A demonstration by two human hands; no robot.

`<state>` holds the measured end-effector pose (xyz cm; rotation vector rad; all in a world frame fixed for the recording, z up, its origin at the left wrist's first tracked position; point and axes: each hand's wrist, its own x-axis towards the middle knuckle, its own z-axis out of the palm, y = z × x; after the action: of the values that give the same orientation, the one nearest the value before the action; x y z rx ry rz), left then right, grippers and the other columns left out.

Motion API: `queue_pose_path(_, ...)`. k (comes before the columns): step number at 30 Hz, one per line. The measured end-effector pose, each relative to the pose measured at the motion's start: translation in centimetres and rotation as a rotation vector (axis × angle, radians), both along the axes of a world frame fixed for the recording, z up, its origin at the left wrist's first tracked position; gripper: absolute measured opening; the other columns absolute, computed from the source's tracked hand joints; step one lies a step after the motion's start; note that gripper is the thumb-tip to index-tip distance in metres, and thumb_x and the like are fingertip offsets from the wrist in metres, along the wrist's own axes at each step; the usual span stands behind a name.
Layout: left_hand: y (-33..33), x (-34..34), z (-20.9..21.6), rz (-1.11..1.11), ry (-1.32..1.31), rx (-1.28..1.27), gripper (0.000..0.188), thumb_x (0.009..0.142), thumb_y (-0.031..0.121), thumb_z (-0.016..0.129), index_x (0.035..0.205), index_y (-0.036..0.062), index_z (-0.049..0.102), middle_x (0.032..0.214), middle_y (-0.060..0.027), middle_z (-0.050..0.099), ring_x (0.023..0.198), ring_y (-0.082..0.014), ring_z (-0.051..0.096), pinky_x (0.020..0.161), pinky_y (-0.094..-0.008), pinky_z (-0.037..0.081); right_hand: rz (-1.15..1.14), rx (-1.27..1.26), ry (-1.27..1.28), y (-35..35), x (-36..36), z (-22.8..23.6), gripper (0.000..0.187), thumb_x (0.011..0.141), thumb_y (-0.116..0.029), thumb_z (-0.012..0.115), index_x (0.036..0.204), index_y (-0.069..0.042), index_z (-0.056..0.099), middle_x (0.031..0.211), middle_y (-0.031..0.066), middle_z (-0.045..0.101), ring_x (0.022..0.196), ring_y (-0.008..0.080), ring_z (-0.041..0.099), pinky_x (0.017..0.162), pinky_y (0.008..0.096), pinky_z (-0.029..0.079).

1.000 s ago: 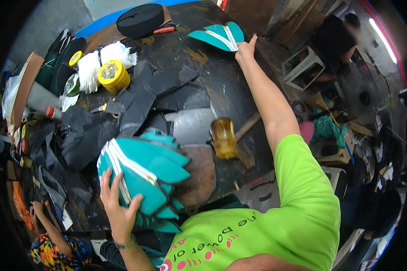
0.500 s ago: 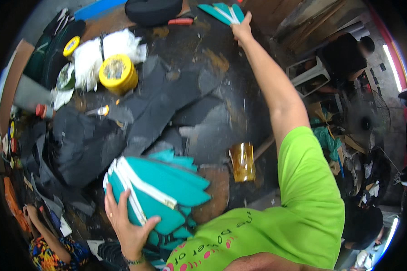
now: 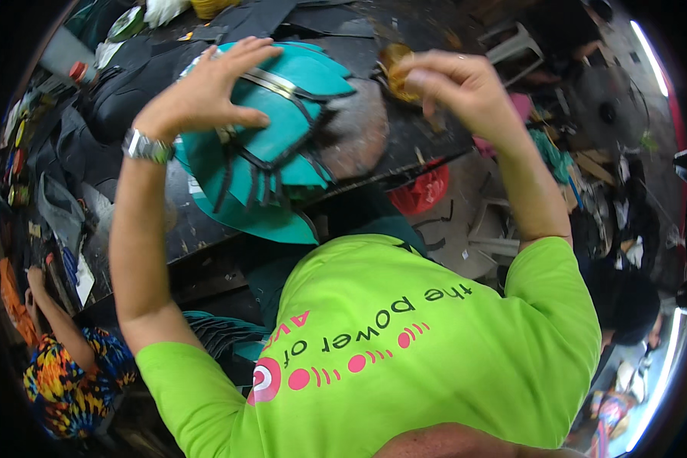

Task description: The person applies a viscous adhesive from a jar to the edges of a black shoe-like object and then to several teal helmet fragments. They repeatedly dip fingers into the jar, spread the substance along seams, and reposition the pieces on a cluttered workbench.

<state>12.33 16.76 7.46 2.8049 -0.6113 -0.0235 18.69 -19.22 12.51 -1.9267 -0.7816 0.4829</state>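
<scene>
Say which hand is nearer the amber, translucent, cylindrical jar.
Right. The right hand partly overlaps the jar in view; the left hand is farther left, over teal layered sheets.

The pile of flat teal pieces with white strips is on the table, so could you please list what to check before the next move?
Left hand over the pile of teal pieces: ok, fingers spread.
Pile wholly inside edge of black table: not ok, lowest piece juts past.
White strips uncovered: not ok, left hand hides part.
Right hand empty: cannot tell, fingers blurred.
Amber translucent jar near right hand: ok, partly hidden.
</scene>
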Motion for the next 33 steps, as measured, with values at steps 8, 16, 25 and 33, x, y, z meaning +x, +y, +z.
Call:
queue_pose_path(8, -1.4, 4.1, 1.0, 0.130, 0.179, 0.027, 0.103, 0.059, 0.051, 0.092, 0.149, 0.0271, 0.048, 0.156, -0.0096, 0.042, 0.146, -0.0329, 0.036, 0.121, -0.0508, 0.030, -0.093, -0.777, -0.586, -3.8, -3.4, -9.3, 0.071, 0.090, -0.029, 0.066, 0.150, -0.006, 0.034, 0.089, 0.0236, 0.072, 0.084, 0.0419, 0.070, 0.075, 0.0506, 0.055)
queue_pose_path(16, -1.7, 1.5, 5.9, 0.194, -0.102, -0.085, 0.054, 0.072, 0.010, 0.087, 0.120, 0.0036, 0.063, 0.093, -0.0025, 0.065, 0.094, -0.0198, 0.061, 0.089, -0.0282, 0.046, -0.146, -0.847, -0.574, -1.3, -1.3, -11.3, 0.068, 0.092, -0.029, 0.065, 0.145, 0.001, 0.035, 0.089, 0.0230, 0.072, 0.083, 0.0410, 0.071, 0.075, 0.0503, 0.056)
queue_pose_path(25, -1.6, -12.6, 11.2, 0.501, -0.307, -0.901, 0.031, 0.089, 0.010, 0.074, 0.119, 0.0034, 0.069, 0.111, -0.0072, 0.073, 0.098, -0.0141, 0.070, 0.088, -0.0289, 0.055, -0.137, -0.682, -0.811, -3.4, -0.9, -7.9, 0.031, 0.092, -0.035, 0.067, 0.109, -0.009, 0.066, 0.099, 0.0156, 0.067, 0.090, 0.0379, 0.068, 0.075, 0.0467, 0.055)
queue_pose_path(33, -15.6, -11.8, -2.4, 0.358, 0.302, -1.591, 0.044, 0.096, 0.006, 0.066, 0.137, -0.0006, 0.053, 0.116, -0.0040, 0.068, 0.101, -0.0097, 0.063, 0.088, -0.0247, 0.052, -0.187, 0.584, -0.194, -3.7, -2.5, -1.3, 0.022, 0.096, -0.002, 0.059, 0.116, -0.002, 0.070, 0.093, -0.0021, 0.061, 0.084, 0.0061, 0.059, 0.074, 0.0220, 0.046)
